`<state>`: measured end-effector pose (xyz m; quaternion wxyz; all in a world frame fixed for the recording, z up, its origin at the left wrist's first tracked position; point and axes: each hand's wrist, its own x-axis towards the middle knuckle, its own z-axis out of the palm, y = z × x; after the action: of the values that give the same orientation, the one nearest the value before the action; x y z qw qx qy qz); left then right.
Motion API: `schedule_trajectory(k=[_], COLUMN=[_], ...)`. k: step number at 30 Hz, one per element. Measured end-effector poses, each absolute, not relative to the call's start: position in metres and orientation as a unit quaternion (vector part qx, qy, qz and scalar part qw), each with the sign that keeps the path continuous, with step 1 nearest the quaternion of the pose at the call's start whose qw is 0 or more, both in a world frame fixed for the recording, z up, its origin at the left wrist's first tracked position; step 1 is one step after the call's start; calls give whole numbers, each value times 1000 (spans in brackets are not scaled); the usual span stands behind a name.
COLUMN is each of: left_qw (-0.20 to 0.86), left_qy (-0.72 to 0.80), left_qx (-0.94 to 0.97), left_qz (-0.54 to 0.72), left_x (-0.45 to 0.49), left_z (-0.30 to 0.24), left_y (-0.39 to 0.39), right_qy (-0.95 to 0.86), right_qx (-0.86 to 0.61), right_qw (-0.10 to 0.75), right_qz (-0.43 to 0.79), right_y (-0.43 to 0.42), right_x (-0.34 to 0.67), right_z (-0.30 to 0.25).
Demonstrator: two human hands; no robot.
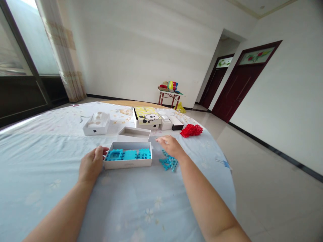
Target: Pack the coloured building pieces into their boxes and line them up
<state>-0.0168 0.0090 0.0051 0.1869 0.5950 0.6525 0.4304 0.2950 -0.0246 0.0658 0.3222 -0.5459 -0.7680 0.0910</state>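
Blue pieces (130,155) lie in a white box (128,164) at 3 o'clock from the left hand (91,163), fingers bent against its end, whether gripping unclear. The right hand (171,146), loosely spread, seemingly empty, is at 12 o'clock from loose pieces (168,164).

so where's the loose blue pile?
Head view, right of centre: the loose blue pile is on the tablecloth, right of the blue-filled white box, below the right hand in frame.

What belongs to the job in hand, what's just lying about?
Likely the job: white box at the left hand, blue plastic pieces inside it, loose blue pieces by the right hand.

Likely lying about: red pile, yellow cartoon box, Apple-logo box.
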Motion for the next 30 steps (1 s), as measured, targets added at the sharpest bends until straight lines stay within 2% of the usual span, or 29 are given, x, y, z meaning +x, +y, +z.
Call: schedule_trajectory(k=[2, 8, 12, 15, 22, 30], left_qw=[188, 186, 192, 197, 198, 194], left_qy=[652, 652, 653, 654, 663, 661], left_qx=[593, 592, 593, 592, 587, 591], left_qz=[433, 434, 429, 427, 421, 421], left_x=[-17, -16, -16, -17, -16, -16], left_z=[5, 4, 4, 3, 5, 7], left_y=[10, 11, 10, 11, 10, 9], right_qy=[-740, -745, -756, -758, -751, -790], right_qx=[-581, -629, -621, -614, -624, -582], right_qw=[319, 159, 87, 85, 181, 123], right_qz=[114, 156, 185, 202, 119, 151], right_y=[-22, -20, -20, -17, -12, -17], right_x=[322, 379, 387, 388, 390, 369], right_z=[64, 39, 32, 29, 30, 28])
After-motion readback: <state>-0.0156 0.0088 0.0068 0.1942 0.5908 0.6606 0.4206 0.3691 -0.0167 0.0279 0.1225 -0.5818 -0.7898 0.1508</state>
